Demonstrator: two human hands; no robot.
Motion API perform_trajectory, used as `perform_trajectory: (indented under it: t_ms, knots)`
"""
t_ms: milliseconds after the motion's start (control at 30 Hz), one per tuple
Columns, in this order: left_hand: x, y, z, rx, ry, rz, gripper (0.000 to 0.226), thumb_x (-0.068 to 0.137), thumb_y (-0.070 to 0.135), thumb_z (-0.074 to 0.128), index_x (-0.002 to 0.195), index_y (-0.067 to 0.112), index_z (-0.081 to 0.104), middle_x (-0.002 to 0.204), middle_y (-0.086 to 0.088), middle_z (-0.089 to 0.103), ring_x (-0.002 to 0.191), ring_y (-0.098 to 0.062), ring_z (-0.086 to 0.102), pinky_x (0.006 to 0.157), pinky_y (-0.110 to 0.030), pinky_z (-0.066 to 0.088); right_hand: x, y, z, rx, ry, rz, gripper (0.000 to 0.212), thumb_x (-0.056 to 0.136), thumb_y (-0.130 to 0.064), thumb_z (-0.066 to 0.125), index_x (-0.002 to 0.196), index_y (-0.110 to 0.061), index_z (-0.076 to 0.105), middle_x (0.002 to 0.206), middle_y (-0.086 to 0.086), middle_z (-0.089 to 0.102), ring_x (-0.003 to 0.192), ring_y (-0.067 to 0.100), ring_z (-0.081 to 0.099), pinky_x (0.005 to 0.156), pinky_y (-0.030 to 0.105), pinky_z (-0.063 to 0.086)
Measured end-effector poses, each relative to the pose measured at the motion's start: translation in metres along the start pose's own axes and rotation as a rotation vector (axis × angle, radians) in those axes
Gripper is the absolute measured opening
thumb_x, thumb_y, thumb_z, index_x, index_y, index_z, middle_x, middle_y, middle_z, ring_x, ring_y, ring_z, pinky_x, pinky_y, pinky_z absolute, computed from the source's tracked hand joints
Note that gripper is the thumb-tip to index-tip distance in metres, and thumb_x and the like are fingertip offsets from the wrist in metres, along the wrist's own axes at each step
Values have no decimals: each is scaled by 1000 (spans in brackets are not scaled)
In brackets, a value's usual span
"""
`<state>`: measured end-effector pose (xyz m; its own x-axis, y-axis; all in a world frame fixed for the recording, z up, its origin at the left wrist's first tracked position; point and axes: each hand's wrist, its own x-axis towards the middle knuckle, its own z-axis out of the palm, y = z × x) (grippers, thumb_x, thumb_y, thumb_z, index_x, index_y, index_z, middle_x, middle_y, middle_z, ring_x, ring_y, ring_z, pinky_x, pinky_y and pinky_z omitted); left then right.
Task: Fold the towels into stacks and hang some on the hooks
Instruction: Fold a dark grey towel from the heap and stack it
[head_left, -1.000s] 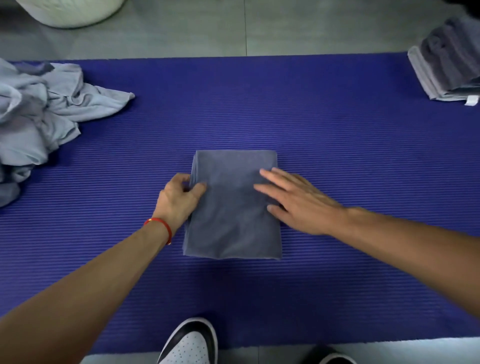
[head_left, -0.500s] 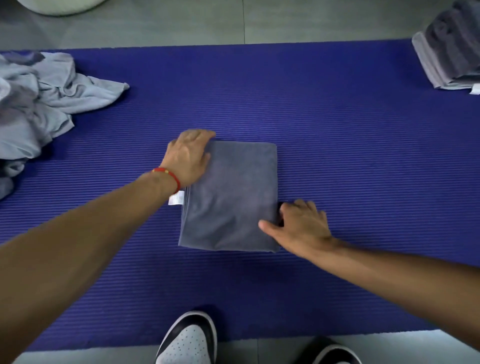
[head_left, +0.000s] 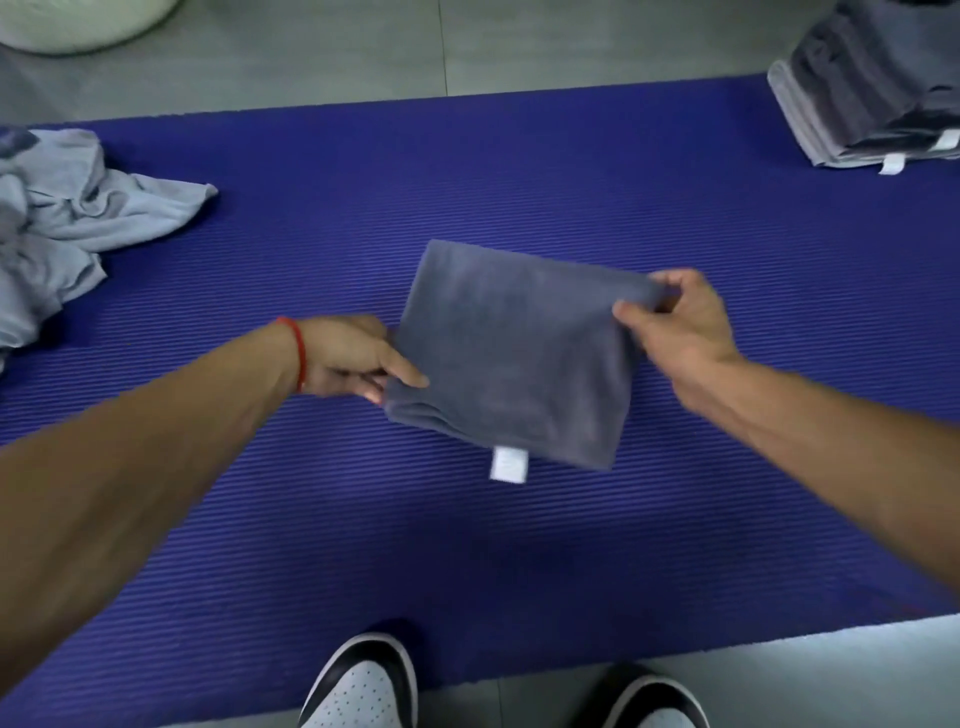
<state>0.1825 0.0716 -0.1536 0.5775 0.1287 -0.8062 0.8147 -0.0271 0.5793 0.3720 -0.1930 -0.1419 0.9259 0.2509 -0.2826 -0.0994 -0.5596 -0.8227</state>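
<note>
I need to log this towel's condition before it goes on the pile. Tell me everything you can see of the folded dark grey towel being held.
The folded dark grey towel is a compact rectangle of soft, plush-looking cloth in several layers, visible at its near left corner. A small white tag hangs from its near edge. It is held tilted above the blue mat. The left hand pinches its left edge; the right hand pinches its far right corner.

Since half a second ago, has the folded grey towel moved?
Yes. The folded grey towel, pinched by left hand and right hand, has lifted off the blue mat, turning toward the folded stack.
</note>
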Motion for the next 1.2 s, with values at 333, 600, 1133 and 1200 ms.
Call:
perform_trajectory:
  t_ms: [333, 600, 1133, 1200]
  knots:
    - [4, -10, 47, -223, 436, 135, 26, 90, 17, 76, 114, 10, 67, 100, -13, 76, 82, -20, 73, 63, -30, 61, 1, 61, 13, -452, -242, 119, 36, 86, -45, 74, 109, -17, 68, 98, -2, 73, 89, 17, 69, 69, 30, 52]
    - [-22, 56, 49, -296, 270, 300, 65, 97, -6, 56, 136, 45, 45, 100, -25, 71, 88, -32, 68, 82, -43, 56, 21, 3, -18, 48, -397, 309, 20, 80, -20, 76, 97, -11, 68, 91, 8, 78, 87, 24, 75, 78, 41, 62]
    - [-57, 292, 55, -305, 186, 327, 48, 93, -6, 64, 133, 22, 62, 120, -3, 70, 90, -13, 71, 62, -23, 55, 108, -141, -215, 213, -341, 147, 39, 90, 2, 62, 115, -26, 73, 112, 15, 75, 90, 22, 71, 79, 35, 59]
    - [-44, 311, 57, -286, 188, 347, 53, 92, -8, 64, 133, 26, 61, 122, -2, 69, 98, -16, 71, 69, -25, 58, 134, -147, -226, 126, -331, 93, 45, 90, 3, 63, 116, -33, 73, 116, 11, 70, 102, 21, 68, 90, 36, 57]
